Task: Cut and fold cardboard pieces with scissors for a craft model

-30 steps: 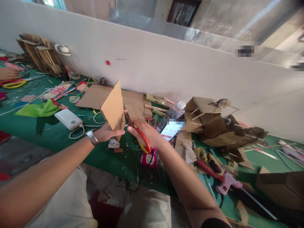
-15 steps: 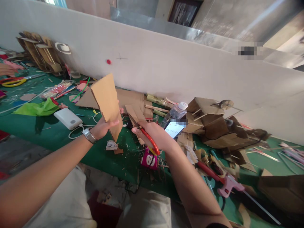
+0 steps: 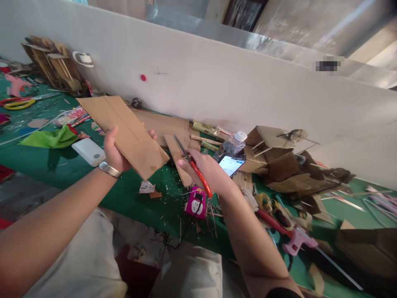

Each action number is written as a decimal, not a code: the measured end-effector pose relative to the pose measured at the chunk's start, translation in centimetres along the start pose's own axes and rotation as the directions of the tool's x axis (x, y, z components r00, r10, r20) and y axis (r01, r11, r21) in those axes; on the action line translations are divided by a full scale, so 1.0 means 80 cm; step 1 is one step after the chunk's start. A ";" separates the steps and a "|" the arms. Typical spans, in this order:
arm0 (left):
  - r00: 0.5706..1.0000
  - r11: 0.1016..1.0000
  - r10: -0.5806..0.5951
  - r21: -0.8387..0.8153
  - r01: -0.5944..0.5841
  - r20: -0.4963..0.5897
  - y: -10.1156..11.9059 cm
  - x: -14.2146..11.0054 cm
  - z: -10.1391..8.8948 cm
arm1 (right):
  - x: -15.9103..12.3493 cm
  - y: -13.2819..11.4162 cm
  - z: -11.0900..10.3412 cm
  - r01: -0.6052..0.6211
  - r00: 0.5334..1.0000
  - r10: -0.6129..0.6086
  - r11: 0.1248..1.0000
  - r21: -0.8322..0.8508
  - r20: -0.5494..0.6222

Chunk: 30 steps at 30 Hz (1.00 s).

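Note:
My left hand [image 3: 116, 151] grips a flat rectangular piece of cardboard [image 3: 125, 132], thumb along its near edge and fingertips showing past the far edge. The cardboard is tilted, its broad face turned up toward me. In my right hand [image 3: 204, 169] is a pair of scissors [image 3: 200, 178] with red handles; the blades look closed and point away to the upper left. The scissors and the held cardboard are apart. Beneath the blades a narrow cardboard strip [image 3: 175, 153] lies on the green table [image 3: 124, 198]. A purple box-shaped item [image 3: 197, 203] with a white cartoon figure sits below my right hand.
A lit phone [image 3: 231, 164] and a clear bottle [image 3: 232, 145] stand beyond my right wrist. Cardboard constructions [image 3: 279, 165] and a pink glue gun [image 3: 299, 241] are to the right. At left lie a white power bank [image 3: 89, 152], green sheet [image 3: 51, 138] and red-and-yellow scissors [image 3: 21, 102].
My left hand has turned the cardboard from nearly upright to a flatter tilt and shifted left. The scissors stay in my right hand. Another person's hand at far left has left view.

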<state>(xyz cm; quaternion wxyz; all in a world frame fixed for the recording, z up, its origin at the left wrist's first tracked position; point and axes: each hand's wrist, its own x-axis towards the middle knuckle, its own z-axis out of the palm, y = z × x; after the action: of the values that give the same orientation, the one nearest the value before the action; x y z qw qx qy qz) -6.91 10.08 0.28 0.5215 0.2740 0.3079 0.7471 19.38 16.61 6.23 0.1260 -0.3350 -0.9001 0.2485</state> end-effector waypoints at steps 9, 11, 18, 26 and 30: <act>0.997 0.999 -0.038 0.031 0.036 0.064 0.001 -0.008 0.010 | 0.010 0.003 0.030 0.081 0.996 -0.071 0.957 0.278 -0.045; 0.996 0.999 -0.040 0.005 0.040 0.082 -0.002 -0.011 0.015 | 0.014 0.008 0.042 0.062 0.998 -0.051 0.922 0.381 -0.038; 0.990 0.992 -0.067 -0.096 0.080 0.125 -0.007 -0.018 0.023 | 0.025 0.018 0.066 0.049 0.998 -0.020 0.807 0.589 -0.056; 0.990 0.987 -0.113 -0.107 0.122 0.089 -0.009 -0.013 0.014 | 0.020 0.005 0.067 0.060 0.997 -0.076 0.805 0.591 0.003; 0.987 0.982 -0.153 -0.105 0.157 0.048 -0.009 -0.012 0.018 | 0.021 0.008 0.068 0.064 0.997 -0.081 0.784 0.617 0.000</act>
<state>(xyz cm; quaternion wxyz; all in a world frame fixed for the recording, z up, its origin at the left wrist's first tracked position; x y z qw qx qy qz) -5.13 9.57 0.61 0.5982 0.2355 0.2770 0.7142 16.29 16.16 1.41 0.2259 -0.2374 -0.7836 0.5279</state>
